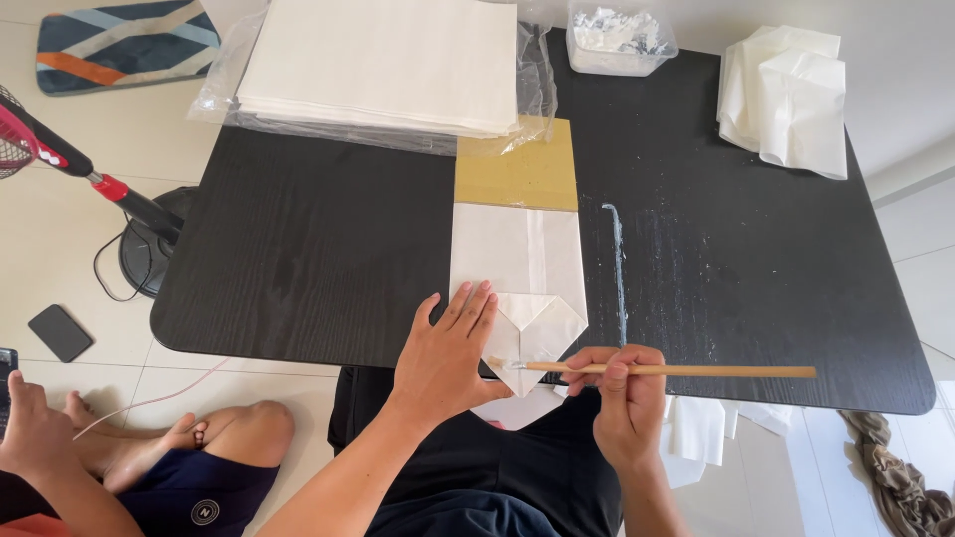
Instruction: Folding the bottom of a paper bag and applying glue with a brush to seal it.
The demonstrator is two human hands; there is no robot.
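Note:
A folded white paper bag [512,261] lies flat on the black table [298,259], its folded bottom flaps toward me at the near edge. My left hand [448,356] presses flat on the bag's near left corner, fingers spread. My right hand [622,403] grips a thin wooden brush [676,370], held level, with its tip touching the bag's bottom flap beside my left fingers. A brown cardboard strip [517,169] sticks out from under the bag's far end.
A stack of white paper sheets [383,60] in clear plastic sits at the far edge. A clear tub [617,40] and several finished white bags [786,94] lie far right. White glue smears [619,268] streak the table. Another person's legs [189,447] are at lower left, near a fan base [149,244].

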